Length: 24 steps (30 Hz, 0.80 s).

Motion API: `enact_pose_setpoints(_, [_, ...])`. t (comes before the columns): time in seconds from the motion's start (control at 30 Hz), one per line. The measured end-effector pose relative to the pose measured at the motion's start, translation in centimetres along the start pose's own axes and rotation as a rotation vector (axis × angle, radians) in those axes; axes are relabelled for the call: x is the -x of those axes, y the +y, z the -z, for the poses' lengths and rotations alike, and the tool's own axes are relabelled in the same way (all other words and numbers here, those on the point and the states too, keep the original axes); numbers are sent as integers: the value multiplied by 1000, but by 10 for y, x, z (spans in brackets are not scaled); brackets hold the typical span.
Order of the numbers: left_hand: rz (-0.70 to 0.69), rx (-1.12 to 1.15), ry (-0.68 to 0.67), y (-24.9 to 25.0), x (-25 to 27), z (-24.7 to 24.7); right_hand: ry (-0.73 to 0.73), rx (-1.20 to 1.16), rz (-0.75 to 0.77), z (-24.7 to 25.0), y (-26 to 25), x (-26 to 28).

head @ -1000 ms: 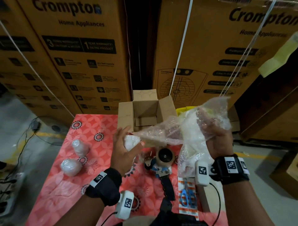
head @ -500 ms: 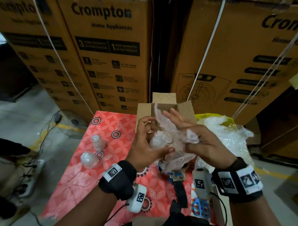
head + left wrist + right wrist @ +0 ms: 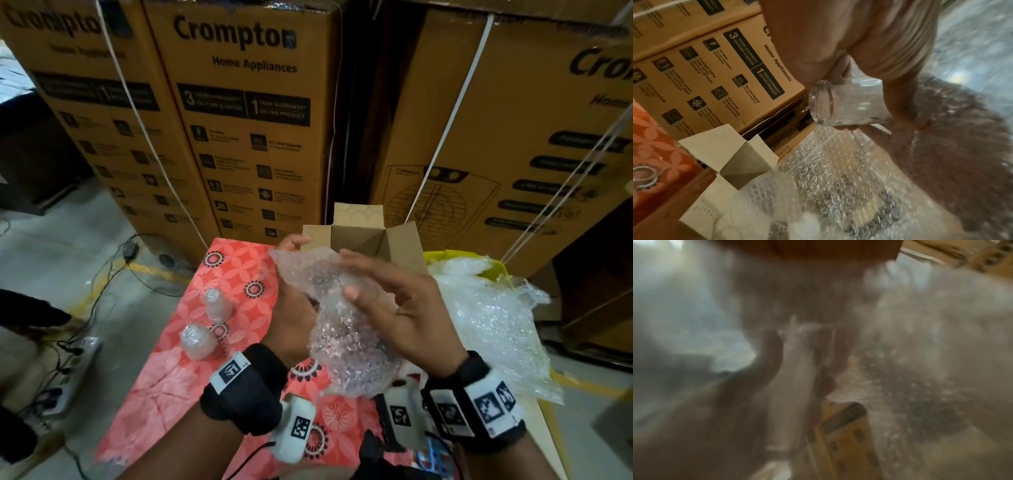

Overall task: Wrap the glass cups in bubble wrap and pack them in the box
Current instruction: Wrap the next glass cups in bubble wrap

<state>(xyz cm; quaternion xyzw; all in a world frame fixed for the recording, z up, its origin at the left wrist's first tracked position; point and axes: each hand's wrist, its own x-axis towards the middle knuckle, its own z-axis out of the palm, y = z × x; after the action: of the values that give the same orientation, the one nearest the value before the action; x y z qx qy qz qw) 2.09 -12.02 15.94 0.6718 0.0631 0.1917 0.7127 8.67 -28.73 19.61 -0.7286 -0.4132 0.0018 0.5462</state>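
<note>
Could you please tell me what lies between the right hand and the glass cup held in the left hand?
A bubble wrap sheet separates the right hand from the glass cup; the head view shows it.

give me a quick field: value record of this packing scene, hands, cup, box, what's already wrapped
left hand: grips a clear glass cup, lying sideways against the wrap
right hand: fingers straight, pressing a clear bubble wrap sheet over the cup
small open cardboard box: flaps up, behind the hands; contents not visible
two wrapped cup bundles: lying on the red floral tablecloth, left of the hands
loose bubble wrap pile: right of the hands
stage: cup only partly covered, not yet boxed
</note>
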Motion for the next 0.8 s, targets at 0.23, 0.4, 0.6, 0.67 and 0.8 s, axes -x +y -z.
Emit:
enact_pose_setpoints(0.23, [-118,11,35,-11,-1,-4,13,-47,-30,-17,9,3])
enact_pose_setpoints(0.4, [-259,-27,87,-1,-2,-10,147,-203,-143,-32,3,4])
enact_pose_setpoints(0.6, [-278,-128,-34,11,-1,-8,356,-165,-272,-43,2,1])
enact_pose_setpoints(0.67, [-227,-86,-27,15,-4,-9,347,-157,-247,-45,4,0])
enact_pose_setpoints(0.8, [-84,44,39,15,-12,-13,350,-32,-205,-45,7,-3])
